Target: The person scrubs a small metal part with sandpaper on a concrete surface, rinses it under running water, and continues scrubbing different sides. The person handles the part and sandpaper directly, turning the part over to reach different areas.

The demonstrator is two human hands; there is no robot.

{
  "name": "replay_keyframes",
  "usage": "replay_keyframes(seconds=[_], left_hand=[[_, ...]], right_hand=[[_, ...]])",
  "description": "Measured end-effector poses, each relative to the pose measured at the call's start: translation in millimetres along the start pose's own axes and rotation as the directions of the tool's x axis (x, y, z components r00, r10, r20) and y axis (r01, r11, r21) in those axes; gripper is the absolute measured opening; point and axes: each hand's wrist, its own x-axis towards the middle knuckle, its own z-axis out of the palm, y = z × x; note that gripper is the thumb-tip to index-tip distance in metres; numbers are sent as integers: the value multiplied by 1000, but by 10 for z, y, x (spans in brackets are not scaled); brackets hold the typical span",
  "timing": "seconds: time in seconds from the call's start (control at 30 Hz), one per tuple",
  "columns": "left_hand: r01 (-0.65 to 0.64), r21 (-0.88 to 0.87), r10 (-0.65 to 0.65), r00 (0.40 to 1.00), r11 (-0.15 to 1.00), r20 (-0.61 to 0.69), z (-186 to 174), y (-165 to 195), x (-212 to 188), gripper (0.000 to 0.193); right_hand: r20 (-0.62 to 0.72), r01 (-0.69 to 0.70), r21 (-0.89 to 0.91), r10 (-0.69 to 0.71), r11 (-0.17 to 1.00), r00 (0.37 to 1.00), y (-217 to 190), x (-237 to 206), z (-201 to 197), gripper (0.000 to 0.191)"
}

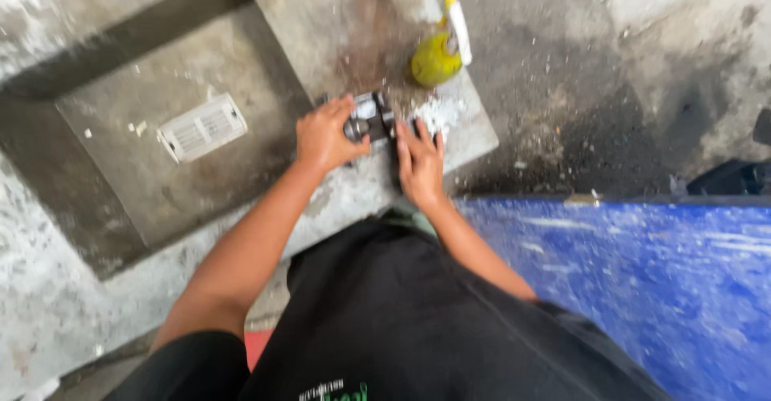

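Note:
A small dark grey metal part (371, 118) with a lighter face lies on a concrete slab (337, 16). My left hand (325, 134) is closed around its left side. Pressed against its right side is my right hand (419, 162), fingers flat and pointing up, over a dark strip that runs down under the palm. The picture is blurred, so the part's exact shape is unclear. A patch of pale dust or crumbs (438, 113) lies just right of the part.
A yellow spray bottle (439, 52) with a white nozzle lies on the slab behind the part. A sunken concrete basin holds a white drain grate (201, 126). A blue scuffed surface (642, 272) is at lower right, dark objects (735, 178) at the right edge.

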Motion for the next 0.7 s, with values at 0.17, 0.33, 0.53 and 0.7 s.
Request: replay_keyframes(seconds=[0.17,0.33,0.53,0.7], left_hand=[[15,10,-16,1000,1000,16,-3,5,-6,62],[13,2,-13,1000,1000,2,0,17,5,61],[30,-3,-30,999,1000,17,-18,33,3,62],[46,-5,-46,999,999,8,-33,41,22,60]], right_hand=[[34,-52,-33,53,998,998,-9,10,-2,33],[19,-20,17,20,1000,1000,-13,4,-28,36],[59,-22,32,20,999,998,-2,48,-13,34],[32,-17,34,16,999,999,-15,50,-10,33]])
